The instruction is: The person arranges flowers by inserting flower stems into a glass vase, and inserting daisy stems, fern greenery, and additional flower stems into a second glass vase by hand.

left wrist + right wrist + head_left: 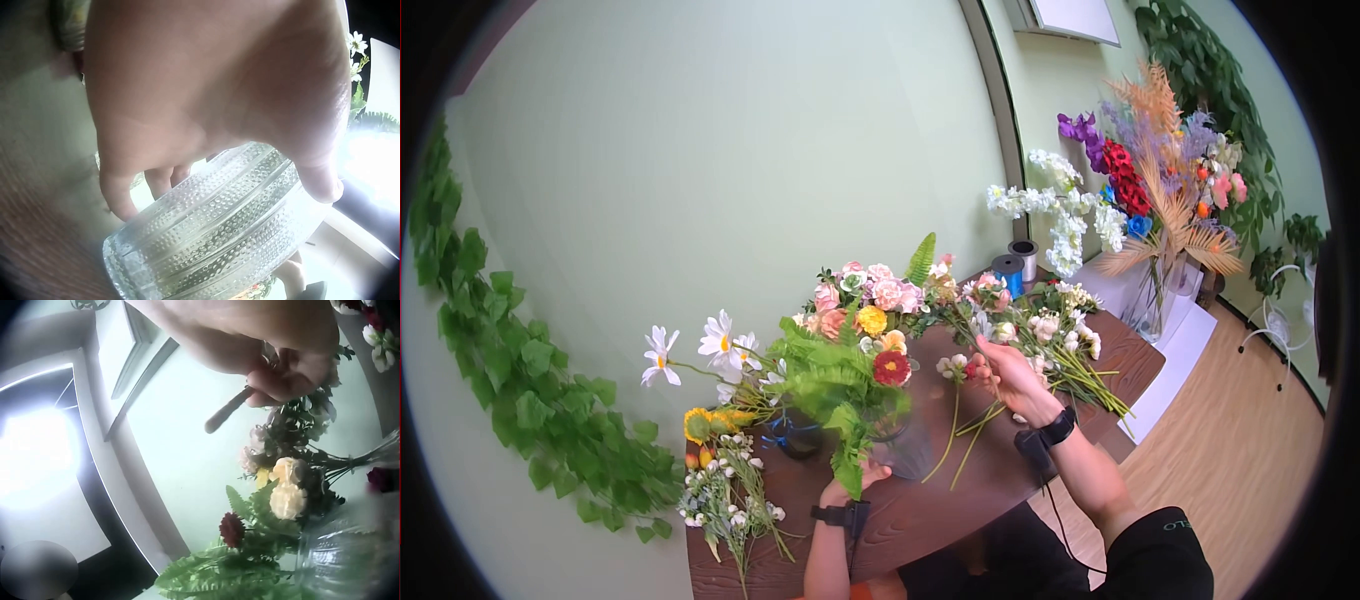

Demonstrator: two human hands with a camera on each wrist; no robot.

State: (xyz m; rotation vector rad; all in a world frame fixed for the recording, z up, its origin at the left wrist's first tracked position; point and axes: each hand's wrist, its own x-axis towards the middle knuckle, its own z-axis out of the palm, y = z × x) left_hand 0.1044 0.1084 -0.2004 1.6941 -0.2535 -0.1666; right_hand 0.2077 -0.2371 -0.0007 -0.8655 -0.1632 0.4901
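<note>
A ribbed clear glass vase (219,219) with a dotted surface leans across the left wrist view. My left hand (206,94) grips it, thumb on one side and fingers on the other. Green fern leaves (825,375) and a bouquet with pink, yellow and dark red flowers (890,368) rise above the left hand (862,482). My right hand (1015,382) is right of the bouquet, with its fingers (284,384) curled in a pinch on a thin stem that they mostly hide. Close to its fingertips is a spray of small white flowers (950,367).
White-flowered cut stems (1080,365) lie at the table's right. Blue (1007,270) and silver spools (1024,255) stand behind. White daisies (718,335) stand left, near small white flowers (735,490) on the dark wooden table (960,525). A tall vase (1150,305) holds colourful flowers at right.
</note>
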